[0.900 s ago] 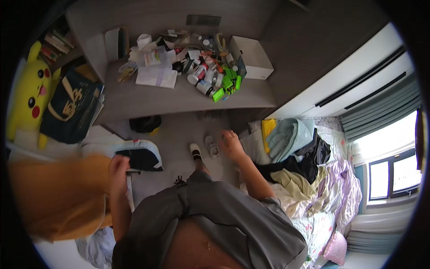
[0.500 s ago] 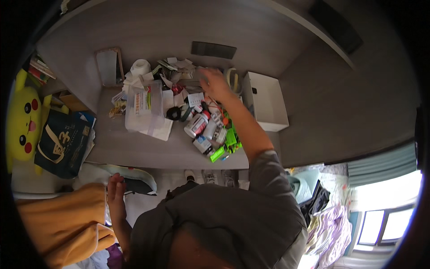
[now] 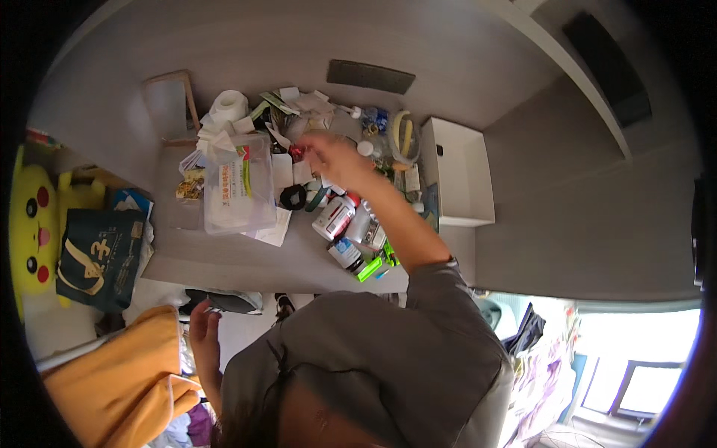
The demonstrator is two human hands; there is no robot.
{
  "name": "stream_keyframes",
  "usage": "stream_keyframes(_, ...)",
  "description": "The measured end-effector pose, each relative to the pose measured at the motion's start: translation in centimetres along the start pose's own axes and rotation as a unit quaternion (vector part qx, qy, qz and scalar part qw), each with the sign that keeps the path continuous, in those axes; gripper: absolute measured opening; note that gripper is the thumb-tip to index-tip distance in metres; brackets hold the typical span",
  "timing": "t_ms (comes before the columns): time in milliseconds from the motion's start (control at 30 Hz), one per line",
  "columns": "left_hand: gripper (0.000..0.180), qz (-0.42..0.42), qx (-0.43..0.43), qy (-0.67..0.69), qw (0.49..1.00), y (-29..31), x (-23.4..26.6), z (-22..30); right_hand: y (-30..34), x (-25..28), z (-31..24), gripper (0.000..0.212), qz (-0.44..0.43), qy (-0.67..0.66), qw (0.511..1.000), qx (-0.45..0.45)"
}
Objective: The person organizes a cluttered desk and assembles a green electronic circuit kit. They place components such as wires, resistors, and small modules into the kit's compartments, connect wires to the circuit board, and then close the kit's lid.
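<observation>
My right hand [image 3: 332,160] reaches over the pile of small things on the desk, its fingers blurred beside a small red object [image 3: 297,153]. I cannot make out whether it grips anything. Near it lie loose pale papers [image 3: 310,108], a black ring-shaped roll [image 3: 293,196], a white bottle with a red cap [image 3: 334,216] and a dark bottle with a blue and white label [image 3: 346,254]. My left hand [image 3: 203,328] hangs off the desk's front edge, fingers loosely bent and apart, with nothing visible in it.
Left of the pile stand a clear plastic box [image 3: 239,187], a white paper roll [image 3: 228,106] and a framed mirror [image 3: 170,108]. A white open bin [image 3: 463,172] is at the right, beside a clear round container [image 3: 403,138]. Bright green pieces [image 3: 370,269] lie near the front edge.
My right hand has moved left and nearer, from the back of the pile toward the red object, uncovering bottles behind it. My left hand stays beside the desk. The view has shifted slightly.
</observation>
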State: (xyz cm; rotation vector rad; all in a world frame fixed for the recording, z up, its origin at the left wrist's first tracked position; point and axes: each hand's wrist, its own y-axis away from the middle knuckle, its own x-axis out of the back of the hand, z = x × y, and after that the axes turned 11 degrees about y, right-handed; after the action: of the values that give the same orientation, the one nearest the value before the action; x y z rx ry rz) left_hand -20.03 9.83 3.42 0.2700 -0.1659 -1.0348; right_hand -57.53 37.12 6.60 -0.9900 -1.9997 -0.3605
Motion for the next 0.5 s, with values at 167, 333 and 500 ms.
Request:
stream_keyframes(167,0.025,-0.056,0.008,-0.033,0.998,-5.6,-0.9,2.6,10.7,-4.3,-1.7,0.034,0.021,-0.002,0.989,0.145)
stream_keyframes(333,0.025,-0.075,-0.009,-0.075,0.994,-8.3,-1.7,4.9,13.5,0.3,0.4,0.030,0.135,0.018,0.989,-0.064)
stream_keyframes(500,0.031,-0.165,-0.093,-0.067,0.980,-10.0,-1.1,2.6,15.6,2.0,-0.9,0.028,0.217,0.032,0.971,-0.092)
